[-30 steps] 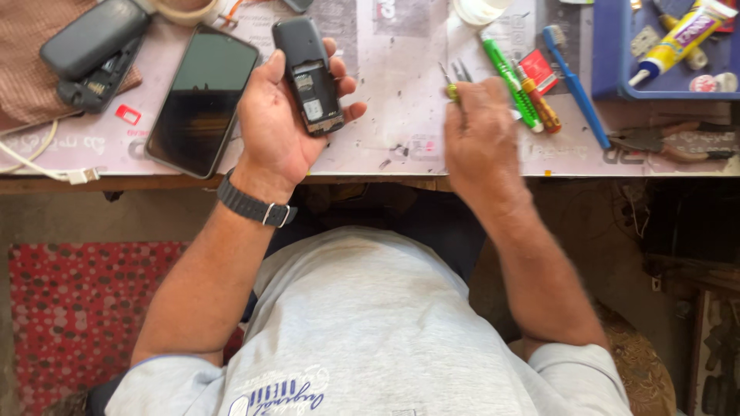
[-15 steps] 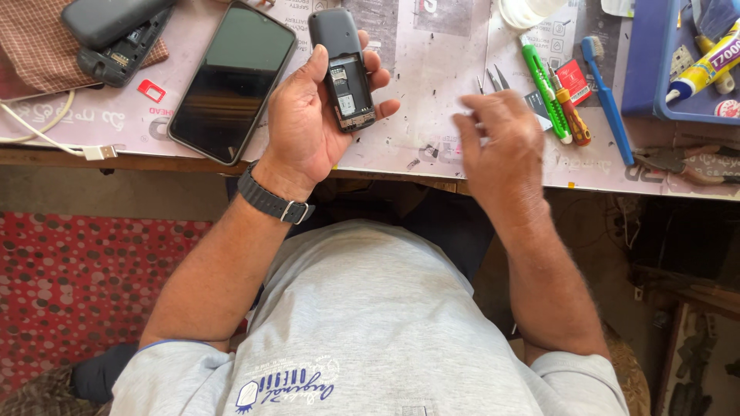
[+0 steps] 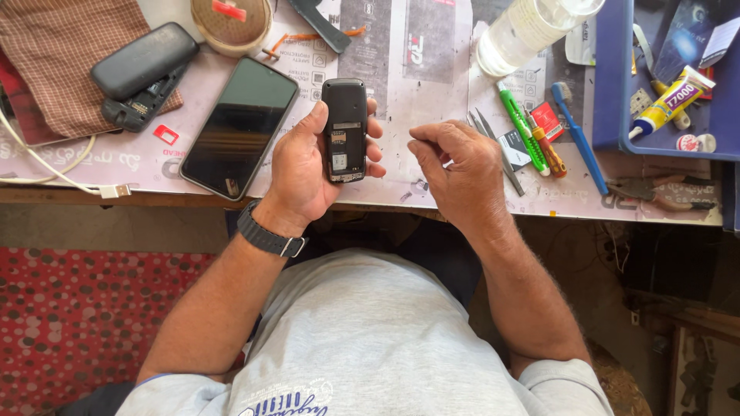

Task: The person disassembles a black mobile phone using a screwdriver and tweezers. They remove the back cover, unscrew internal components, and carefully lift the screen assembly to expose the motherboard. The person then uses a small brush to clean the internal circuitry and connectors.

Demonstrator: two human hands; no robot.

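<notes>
Fingers (image 3: 374, 146) of the left hand (image 3: 304, 173) wrap a small black phone (image 3: 344, 129), back cover off, held above the desk's (image 3: 432, 77) near edge. Right hand (image 3: 462, 173) hovers loosely curled beside it, seemingly empty; tweezers (image 3: 493, 146) lie just beyond.

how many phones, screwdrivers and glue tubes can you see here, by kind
phones: 3 – small phone with its back open in the left hand, black smartphone face up, dark phone on the checked cloth
screwdrivers: 3 – green, orange, blue
glue tubes: 1 – yellow tube in the blue tray
total: 7
</notes>
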